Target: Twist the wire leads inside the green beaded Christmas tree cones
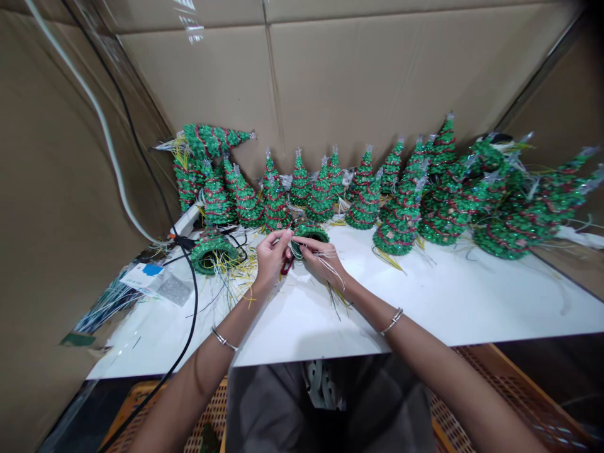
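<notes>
In the head view, a small green tinsel Christmas tree (312, 231) lies on its side, its hollow base facing me. My left hand (274, 255) is at the left of that base, thumb and forefinger pinched on thin white wires. My right hand (319, 259) is closed around a bundle of the white wires (334, 272) in front of the base, with loose ends trailing over its back. A small red object (286, 266), perhaps a tool, shows beside my left fingers, partly hidden. Yellow and green wire ends (340, 302) hang below my right hand.
Many finished-looking trees (321, 196) stand along the cardboard back wall, crowding at the right (509, 233). Another tipped tree (212, 251) lies left, near scattered yellow wires (240, 270). A black cable (194, 308) crosses the left side. Wire bundles (111, 302) and a plastic bag (174, 288) lie there.
</notes>
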Available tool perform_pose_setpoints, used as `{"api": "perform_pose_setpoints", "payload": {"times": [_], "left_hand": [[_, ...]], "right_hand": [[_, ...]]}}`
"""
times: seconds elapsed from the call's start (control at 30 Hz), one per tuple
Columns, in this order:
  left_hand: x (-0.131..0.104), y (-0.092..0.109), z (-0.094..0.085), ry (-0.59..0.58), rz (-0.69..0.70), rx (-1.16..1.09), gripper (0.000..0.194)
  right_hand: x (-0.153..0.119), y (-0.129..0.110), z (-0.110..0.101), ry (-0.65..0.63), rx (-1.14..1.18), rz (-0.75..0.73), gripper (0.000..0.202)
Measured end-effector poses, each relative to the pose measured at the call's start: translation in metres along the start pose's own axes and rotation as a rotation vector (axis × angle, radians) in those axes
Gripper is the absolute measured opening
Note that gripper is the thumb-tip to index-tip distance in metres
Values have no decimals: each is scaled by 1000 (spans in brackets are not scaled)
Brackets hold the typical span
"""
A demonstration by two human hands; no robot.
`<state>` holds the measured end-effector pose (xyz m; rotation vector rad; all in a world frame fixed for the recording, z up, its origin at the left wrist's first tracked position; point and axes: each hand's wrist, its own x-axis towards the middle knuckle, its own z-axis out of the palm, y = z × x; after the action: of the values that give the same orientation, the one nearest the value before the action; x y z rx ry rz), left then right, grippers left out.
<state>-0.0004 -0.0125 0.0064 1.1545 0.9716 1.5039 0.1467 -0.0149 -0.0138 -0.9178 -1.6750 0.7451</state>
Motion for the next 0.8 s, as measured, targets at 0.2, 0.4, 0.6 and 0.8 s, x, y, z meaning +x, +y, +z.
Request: {"api": "perform_pose_setpoints", "payload": {"times": [0.2, 0.4, 0.6, 0.8], "left_hand": [[0, 1, 1, 9, 23, 11, 36], [3, -1, -1, -22, -3, -117, 34], [13, 2, -14, -83, 67, -60, 30], [9, 5, -13, -152, 262, 221, 21]], "right_hand": [[0, 1, 0, -11, 22, 9, 35], [-1, -2, 0, -9, 230, 119, 32], [6, 1, -2, 80, 563, 231, 32], [7, -1, -7, -15, 455, 214, 33]]}}
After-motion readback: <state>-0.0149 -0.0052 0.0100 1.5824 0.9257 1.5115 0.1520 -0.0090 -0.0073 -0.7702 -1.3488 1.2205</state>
